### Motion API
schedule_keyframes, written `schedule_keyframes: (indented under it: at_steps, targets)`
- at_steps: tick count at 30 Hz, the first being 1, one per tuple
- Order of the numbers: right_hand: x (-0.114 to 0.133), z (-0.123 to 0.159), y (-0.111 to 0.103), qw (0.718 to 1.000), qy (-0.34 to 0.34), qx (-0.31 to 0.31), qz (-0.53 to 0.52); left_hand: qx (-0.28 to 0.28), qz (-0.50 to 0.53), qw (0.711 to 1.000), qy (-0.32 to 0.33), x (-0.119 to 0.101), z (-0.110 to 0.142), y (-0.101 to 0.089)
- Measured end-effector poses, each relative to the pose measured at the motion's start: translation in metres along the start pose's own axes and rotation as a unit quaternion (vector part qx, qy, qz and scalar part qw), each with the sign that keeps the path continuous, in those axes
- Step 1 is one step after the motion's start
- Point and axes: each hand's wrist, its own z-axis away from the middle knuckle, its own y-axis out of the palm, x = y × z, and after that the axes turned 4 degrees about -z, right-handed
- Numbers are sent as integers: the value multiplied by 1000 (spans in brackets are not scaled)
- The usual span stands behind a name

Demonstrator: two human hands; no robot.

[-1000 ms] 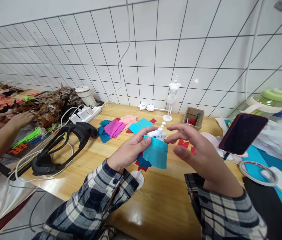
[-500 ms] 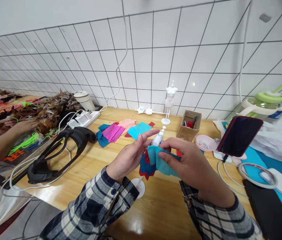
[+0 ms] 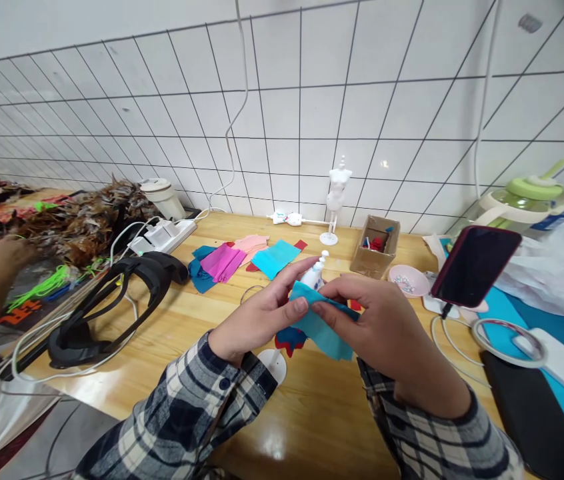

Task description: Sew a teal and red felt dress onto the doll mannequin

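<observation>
My right hand (image 3: 379, 313) pinches a piece of teal cloth (image 3: 325, 333) between thumb and fingers, in front of a small white mannequin (image 3: 312, 277). My left hand (image 3: 267, 307) is closed around the mannequin's side, its thumb pressing the cloth's left edge and its fingers behind, partly hidden. Below the cloth shows a dark blue and red skirt-like piece (image 3: 291, 339) on the mannequin. The mannequin's round white base (image 3: 273, 367) rests on the table by my left cuff.
Cloth pieces (image 3: 222, 262) lie behind my left hand. A second mannequin (image 3: 335, 200), a cardboard box (image 3: 375, 247) and a pink bowl (image 3: 409, 281) stand farther back. At right is a phone (image 3: 477, 267); at left, a black headset frame (image 3: 112, 307) and another person's hand (image 3: 5, 257).
My left thumb has come down from upright onto the teal cloth's edge. The cloth now spreads wider across the mannequin's front, covering more of the skirt piece. The view has shifted slightly.
</observation>
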Motion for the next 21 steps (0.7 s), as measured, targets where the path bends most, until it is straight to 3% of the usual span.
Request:
schedule_keyframes:
  at_steps: [7, 11, 16, 21]
  targets:
    - [0, 3, -2, 999, 20, 14, -25, -23, -46, 999, -8, 6, -1, -1]
    - [-5, 3, -9, 996, 31, 67, -59, -6, 44, 999, 1, 15, -4, -8]
    - [-6, 1, -14, 994, 20, 47, -101, 15, 133, 991, 19, 19, -5, -14]
    - [-10, -1, -14, 991, 48, 17, -127, -19, 179, 984, 12, 26, -3, -15]
